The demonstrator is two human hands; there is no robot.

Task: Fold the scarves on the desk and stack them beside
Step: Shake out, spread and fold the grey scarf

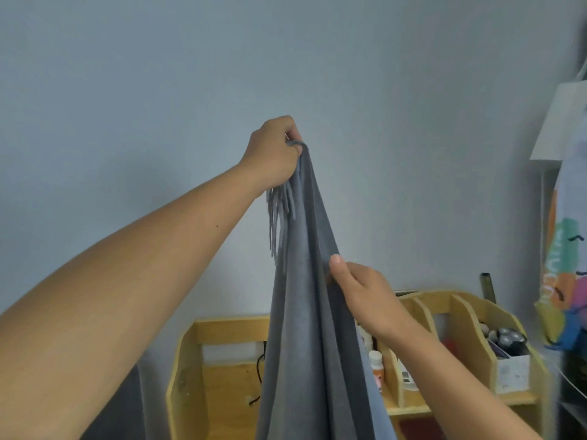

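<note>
— How do we stand?

— Our left arm reaches from the lower left up to the centre of the frame, and our left hand [273, 154] is raised in a fist, fingers curled tight round the top end of the grey scarf [305, 312]. The fringe [281, 214] spills out just below that fist.

— And the other?

— Our right hand [365, 296] comes in from the lower right, lower down, thumb and fingers pinching the scarf's right edge.

— Where does the scarf lie?

— It hangs straight down from our left fist, through the centre and out the bottom edge, in front of the wooden desk organiser [460, 319] against the blue-grey wall [127, 90].
</note>
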